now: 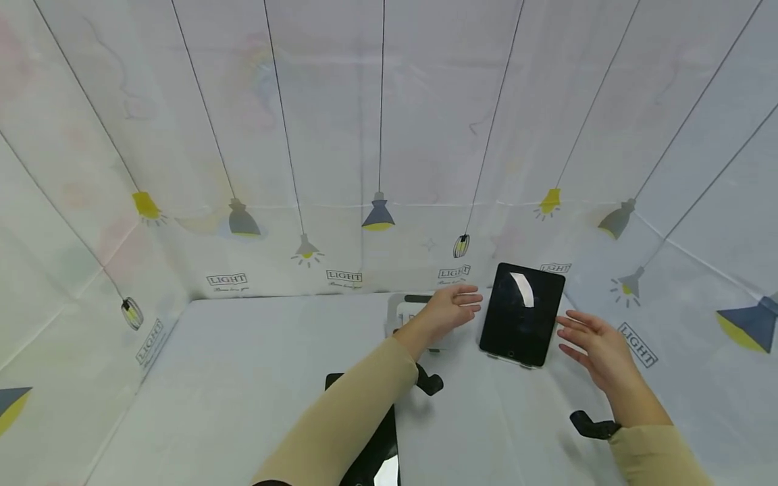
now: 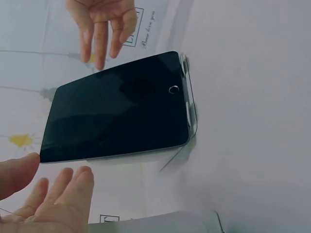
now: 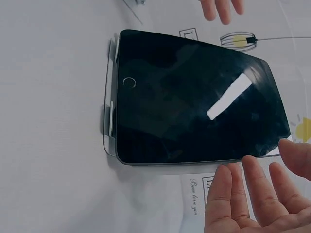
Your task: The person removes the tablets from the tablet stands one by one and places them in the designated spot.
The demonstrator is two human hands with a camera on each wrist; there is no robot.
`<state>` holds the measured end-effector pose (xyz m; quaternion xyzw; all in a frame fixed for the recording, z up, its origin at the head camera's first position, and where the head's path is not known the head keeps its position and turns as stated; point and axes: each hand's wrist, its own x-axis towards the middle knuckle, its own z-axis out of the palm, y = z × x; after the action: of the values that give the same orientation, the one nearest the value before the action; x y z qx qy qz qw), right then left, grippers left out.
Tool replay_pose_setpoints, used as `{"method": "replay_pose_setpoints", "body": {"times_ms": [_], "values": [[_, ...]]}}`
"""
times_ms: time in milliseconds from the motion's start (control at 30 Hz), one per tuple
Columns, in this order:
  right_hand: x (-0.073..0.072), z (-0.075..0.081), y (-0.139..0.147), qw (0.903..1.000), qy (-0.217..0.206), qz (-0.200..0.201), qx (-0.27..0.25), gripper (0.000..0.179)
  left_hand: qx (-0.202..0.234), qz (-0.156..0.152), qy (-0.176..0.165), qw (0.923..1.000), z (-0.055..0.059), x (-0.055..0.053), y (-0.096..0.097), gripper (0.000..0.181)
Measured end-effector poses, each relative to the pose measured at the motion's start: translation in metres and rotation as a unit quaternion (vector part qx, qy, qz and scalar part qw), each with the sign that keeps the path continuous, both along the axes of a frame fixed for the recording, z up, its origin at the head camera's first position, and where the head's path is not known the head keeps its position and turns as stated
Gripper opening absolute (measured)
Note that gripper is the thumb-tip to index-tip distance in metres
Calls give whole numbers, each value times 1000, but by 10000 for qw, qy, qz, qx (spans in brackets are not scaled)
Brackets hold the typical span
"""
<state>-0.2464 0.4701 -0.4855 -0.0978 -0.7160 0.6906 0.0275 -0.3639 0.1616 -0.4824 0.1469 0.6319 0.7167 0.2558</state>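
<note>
A black tablet (image 1: pixel 523 314) with a round home button leans back on a clear stand (image 3: pixel 108 138) near the far right corner of the table. On its left side is my left hand (image 1: pixel 445 312), fingers extended toward the tablet's edge with a gap in the head view. Opposite it, my right hand (image 1: pixel 598 347) has its fingers spread beside the right edge. In the right wrist view the fingertips (image 3: pixel 250 162) lie very close to that edge; whether they touch it I cannot tell. Neither hand grips anything.
Behind my left hand stands a pale grey-and-white object (image 1: pixel 395 314), partly hidden. A black flat object (image 1: pixel 381 439) lies under my left sleeve, mostly covered. A cloth backdrop (image 1: pixel 328 135) printed with lamps closes off the table's back and sides.
</note>
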Motion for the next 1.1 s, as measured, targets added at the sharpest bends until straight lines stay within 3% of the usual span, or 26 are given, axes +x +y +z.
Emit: {"method": "replay_pose_setpoints", "body": {"times_ms": [67, 233, 400, 633, 800, 967, 1100], "values": [[-1, 2, 1, 10000, -4, -36, 15, 64, 1, 12, 63, 10000, 0, -2, 5, 58], [-5, 4, 2, 9999, 108, -93, -92, 45, 38, -86, 261, 9996, 5, -5, 10, 62], [-10, 5, 4, 9998, 156, -144, -29, 40, 255, -294, 324, 9987, 5, -10, 20, 70], [-22, 8, 3, 9988, 45, -194, 454, 64, -89, -343, 533, 9980, 8, -11, 32, 76], [-25, 9, 3, 9971, 115, -289, 697, 65, -297, -233, 666, 9971, 12, -10, 34, 75], [-22, 9, 7, 9985, 470, -206, 183, 42, -207, 58, 740, 9970, 12, -8, 36, 68], [-19, 7, 9, 9977, 613, -220, -187, 42, -122, 336, 854, 9957, 9, -7, 37, 58]]}}
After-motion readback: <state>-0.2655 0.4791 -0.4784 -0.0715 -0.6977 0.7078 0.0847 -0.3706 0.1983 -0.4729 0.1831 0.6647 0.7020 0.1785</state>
